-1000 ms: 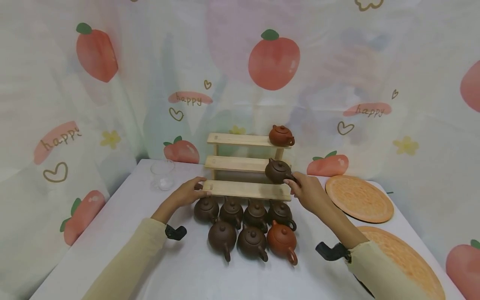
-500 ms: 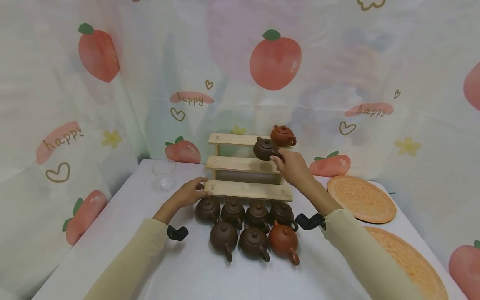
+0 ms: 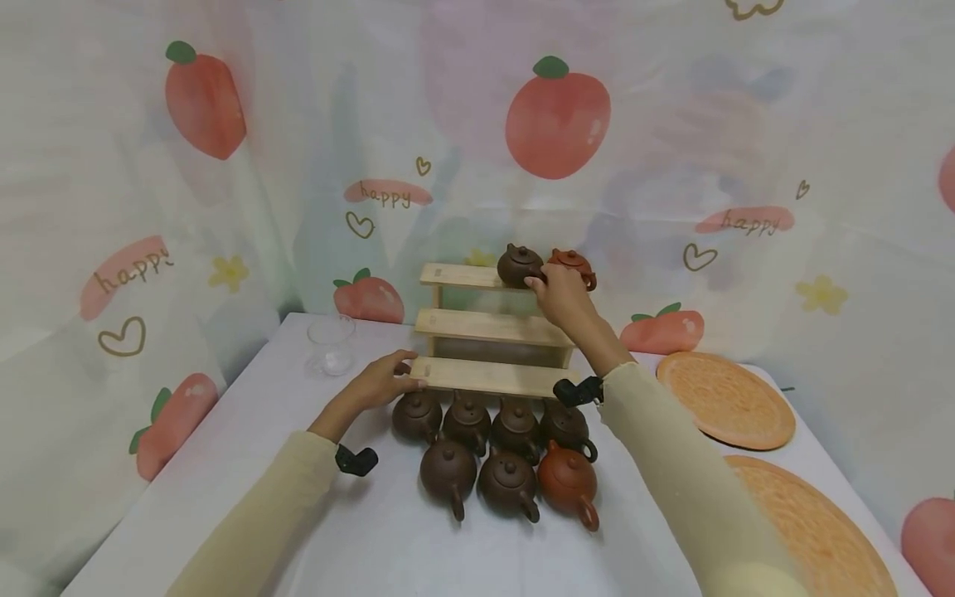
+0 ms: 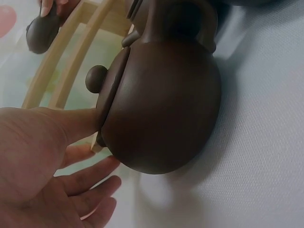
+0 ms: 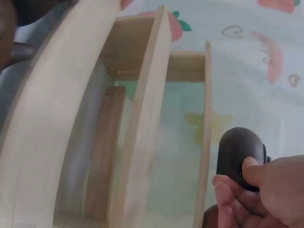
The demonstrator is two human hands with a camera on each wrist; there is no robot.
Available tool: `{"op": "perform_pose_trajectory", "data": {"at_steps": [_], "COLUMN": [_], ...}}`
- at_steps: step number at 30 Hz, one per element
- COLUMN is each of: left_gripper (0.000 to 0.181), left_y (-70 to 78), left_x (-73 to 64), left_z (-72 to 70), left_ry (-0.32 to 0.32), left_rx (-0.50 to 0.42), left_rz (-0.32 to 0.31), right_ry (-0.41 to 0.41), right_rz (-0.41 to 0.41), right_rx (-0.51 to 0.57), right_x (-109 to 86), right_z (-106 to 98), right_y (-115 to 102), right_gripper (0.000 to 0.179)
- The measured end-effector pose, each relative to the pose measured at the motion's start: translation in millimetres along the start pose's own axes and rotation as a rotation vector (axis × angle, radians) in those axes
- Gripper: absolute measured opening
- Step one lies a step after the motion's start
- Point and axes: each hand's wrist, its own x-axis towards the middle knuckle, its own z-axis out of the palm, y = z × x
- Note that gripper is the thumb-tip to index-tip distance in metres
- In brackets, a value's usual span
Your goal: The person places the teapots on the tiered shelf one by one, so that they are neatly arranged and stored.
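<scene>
At the top of the three-tier wooden shelf (image 3: pixel 492 328), my right hand (image 3: pixel 564 300) pinches a dark brown teapot (image 3: pixel 519 267) by its handle. That teapot sits at the top board, left of a reddish-brown teapot (image 3: pixel 570 260) partly hidden by my hand. In the right wrist view, thumb and fingers close on the handle side of the dark teapot (image 5: pixel 237 152). My left hand (image 3: pixel 375 383) holds the left end of the lowest board between thumb and fingers. Right beside it, a dark teapot (image 4: pixel 166 104) fills the left wrist view, overlapping my left hand (image 4: pixel 61 166).
In front of the shelf stand two rows of teapots, mostly dark brown, with one reddish-brown teapot (image 3: pixel 568 481) at front right. A clear glass vessel (image 3: pixel 331 344) stands at left. Two round orange-patterned mats (image 3: pixel 727 400) lie at right. Printed cloth hangs behind.
My right hand has lifted the dark teapot from the middle tier's height up and left to the top board. The left hand has stayed at the lowest board's end.
</scene>
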Motion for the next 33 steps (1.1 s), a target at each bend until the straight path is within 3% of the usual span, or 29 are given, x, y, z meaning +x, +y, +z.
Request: {"op": "perform_pose_trajectory", "data": {"at_steps": [11, 21, 33], "left_gripper": [0.066, 0.066, 0.066], "left_y": [-0.4, -0.5, -0.4], "left_x": [2.2, 1.6, 0.6], "left_z": [1.2, -1.3, -1.1], "left_ry": [-0.002, 0.004, 0.005], "left_rx": [-0.001, -0.002, -0.007], "left_rz": [-0.006, 0.001, -0.013], "right_ry": [-0.056, -0.087, -0.107], "right_rz": [0.097, 0.153, 0.167], "right_rx": [-0.059, -0.022, -0.029], "right_x": [20.4, 24.8, 25.4], "right_z": [6, 9, 6], "right_y": [-5, -7, -10], "right_gripper": [0.041, 0.052, 0.051]}}
